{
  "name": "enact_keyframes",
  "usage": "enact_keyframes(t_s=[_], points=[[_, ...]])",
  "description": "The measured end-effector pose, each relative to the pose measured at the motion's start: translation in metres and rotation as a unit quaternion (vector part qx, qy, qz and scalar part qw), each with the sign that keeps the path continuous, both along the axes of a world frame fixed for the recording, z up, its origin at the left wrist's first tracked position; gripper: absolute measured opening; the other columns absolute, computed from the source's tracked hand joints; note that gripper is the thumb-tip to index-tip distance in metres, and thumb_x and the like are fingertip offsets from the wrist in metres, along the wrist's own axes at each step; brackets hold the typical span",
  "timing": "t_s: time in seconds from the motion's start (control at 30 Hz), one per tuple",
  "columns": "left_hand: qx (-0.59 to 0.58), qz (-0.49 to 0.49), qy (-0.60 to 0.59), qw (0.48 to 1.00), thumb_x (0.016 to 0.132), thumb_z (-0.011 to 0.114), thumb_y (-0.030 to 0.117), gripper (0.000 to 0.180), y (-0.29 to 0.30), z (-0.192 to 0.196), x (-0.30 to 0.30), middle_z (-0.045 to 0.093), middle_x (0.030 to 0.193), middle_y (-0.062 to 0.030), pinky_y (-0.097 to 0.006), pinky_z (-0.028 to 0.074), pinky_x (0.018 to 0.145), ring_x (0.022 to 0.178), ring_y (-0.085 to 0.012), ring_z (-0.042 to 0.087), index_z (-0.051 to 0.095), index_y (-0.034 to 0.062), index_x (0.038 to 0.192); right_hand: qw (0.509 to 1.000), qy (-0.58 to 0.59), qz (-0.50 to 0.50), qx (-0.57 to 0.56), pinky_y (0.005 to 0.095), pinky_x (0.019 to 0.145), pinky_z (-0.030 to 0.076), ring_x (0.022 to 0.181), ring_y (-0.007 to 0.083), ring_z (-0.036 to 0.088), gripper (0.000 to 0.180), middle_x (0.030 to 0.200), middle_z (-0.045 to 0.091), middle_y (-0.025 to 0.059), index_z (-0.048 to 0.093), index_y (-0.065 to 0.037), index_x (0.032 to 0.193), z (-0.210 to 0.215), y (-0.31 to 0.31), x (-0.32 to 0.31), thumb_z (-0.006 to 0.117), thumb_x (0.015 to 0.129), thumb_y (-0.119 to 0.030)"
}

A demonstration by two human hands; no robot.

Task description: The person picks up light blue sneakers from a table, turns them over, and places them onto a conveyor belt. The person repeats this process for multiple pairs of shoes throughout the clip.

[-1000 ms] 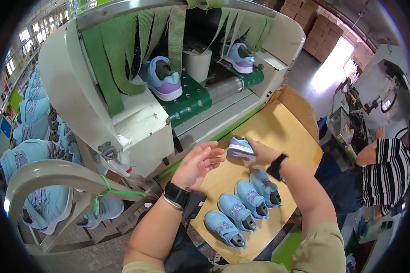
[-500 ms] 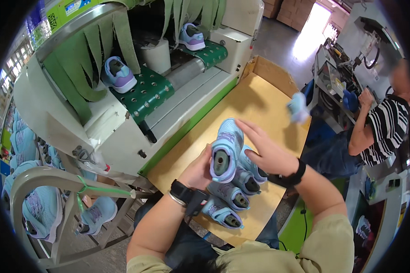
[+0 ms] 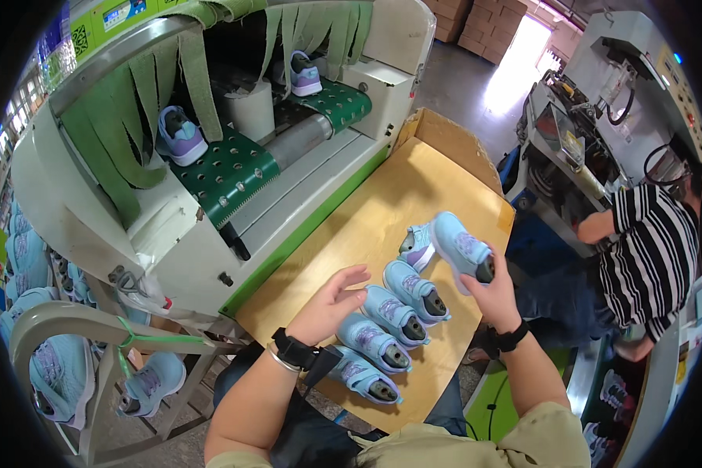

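My right hand (image 3: pixel 493 295) grips a light blue sneaker (image 3: pixel 454 238) with purple laces by its heel end, tilted above the right side of the wooden tabletop (image 3: pixel 312 273). Close beside that shoe, another sneaker (image 3: pixel 418 248) rests on the wood with its purple side showing. A row of several matching sneakers (image 3: pixel 373 342) runs toward me, toes pointing left and dark forms inside their openings. My left hand (image 3: pixel 326 306) is open and holds nothing, its fingers spread near the toes of the row.
Beyond the table stands a white machine with a green perforated belt (image 3: pixel 238 168), two sneakers (image 3: pixel 182 137) and hanging green strips. Left, a metal rack (image 3: pixel 54 316) carries more sneakers. A person in a striped shirt (image 3: pixel 647 249) works at right. A cardboard edge (image 3: pixel 452 144) borders the table's far end.
My left hand has let go of the sneaker and moved left. The right hand has carried a sneaker rightward. A blurred shoe no longer shows at the far right edge. The other person has bent down.
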State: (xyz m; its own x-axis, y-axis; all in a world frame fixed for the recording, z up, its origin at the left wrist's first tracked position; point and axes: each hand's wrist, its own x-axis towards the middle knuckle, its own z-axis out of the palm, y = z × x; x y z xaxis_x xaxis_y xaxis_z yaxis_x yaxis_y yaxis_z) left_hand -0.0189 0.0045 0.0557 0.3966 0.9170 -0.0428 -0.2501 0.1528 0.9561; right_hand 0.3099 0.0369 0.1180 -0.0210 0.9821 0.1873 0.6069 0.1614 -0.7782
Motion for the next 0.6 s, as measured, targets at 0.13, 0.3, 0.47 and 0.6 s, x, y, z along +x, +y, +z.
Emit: enact_keyframes(t_s=[0.13,0.3,0.47,0.6], points=[[-0.015,0.031,0.016,0.999,0.100,0.058,0.015,0.046,0.001,0.009,-0.002,0.057,0.136,-0.0125,-0.034,0.045,0.103,0.121,-0.0201,0.057,0.044,0.0056,0.143,0.993,-0.096,-0.064,0.004,0.0396,0.103,0.043,0.123,0.0343,0.055,0.072,0.130,0.055,0.0248,0.038,0.002,0.141,-0.051,-0.019,0.045,0.075,0.082,-0.015],[-0.031,0.010,0.022,0.999,0.100,0.059,0.014,0.042,0.006,0.006,0.002,0.060,0.131,-0.0123,-0.033,0.046,0.103,0.117,-0.0185,0.059,0.048,0.0045,0.139,0.973,-0.222,-0.046,-0.052,0.0472,0.107,0.040,0.126,0.0473,0.049,0.072,0.136,0.049,0.0336,0.036,0.005,0.145,-0.083,0.006,0.076,0.071,0.088,-0.023],[-0.024,0.007,0.038,0.999,0.101,0.056,0.021,0.041,0.008,0.001,0.001,0.062,0.130,-0.0103,-0.035,0.047,0.098,0.116,-0.0199,0.061,0.050,0.0066,0.139,0.907,-0.362,0.209,0.052,0.0480,0.113,0.035,0.138,0.0439,0.037,0.074,0.147,0.042,0.0245,0.040,-0.012,0.148,-0.008,0.075,-0.012,0.067,0.079,-0.006],[-0.040,0.015,0.058,0.997,0.100,0.058,0.024,0.040,0.010,-0.005,-0.005,0.063,0.129,-0.0102,-0.035,0.047,0.097,0.114,-0.0205,0.062,0.053,0.0064,0.136,0.746,-0.545,0.376,0.071,0.0597,0.107,0.039,0.142,0.0445,0.030,0.091,0.154,0.035,0.0109,0.043,-0.026,0.147,-0.059,0.128,-0.046,0.083,0.066,-0.019]])
